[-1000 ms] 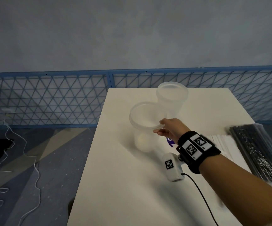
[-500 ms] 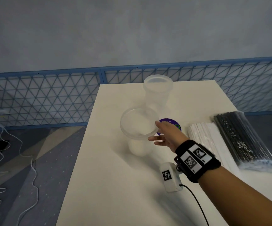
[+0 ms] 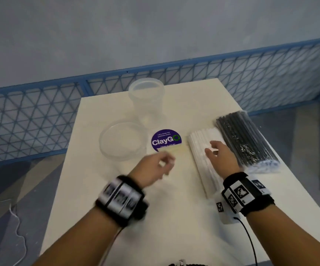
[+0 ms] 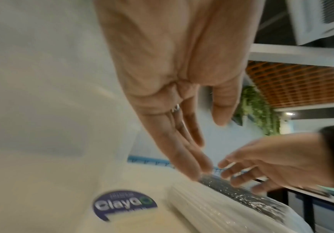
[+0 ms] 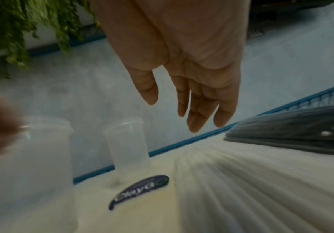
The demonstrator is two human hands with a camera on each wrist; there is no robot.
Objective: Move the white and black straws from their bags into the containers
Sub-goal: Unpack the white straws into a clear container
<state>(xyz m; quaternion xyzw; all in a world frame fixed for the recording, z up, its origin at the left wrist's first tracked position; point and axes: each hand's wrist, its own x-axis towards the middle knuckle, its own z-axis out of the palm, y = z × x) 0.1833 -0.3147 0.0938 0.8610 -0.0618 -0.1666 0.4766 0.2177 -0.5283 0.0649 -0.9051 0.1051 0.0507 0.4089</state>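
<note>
Hands [image 3: 221, 157] both slack and empty, right over white bag [image 3: 203, 160]: picking it up needs fingers closing around it.

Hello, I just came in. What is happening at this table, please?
A person is about to unpack straws. The right hand, fingers relaxed, reaches over the clear bag of white straws lying on the white table; whether it touches the bag is unclear. The left hand is blurred and holds nothing. The clear bag of black straws lies beside the white ones. Both translucent plastic containers stand empty.
</note>
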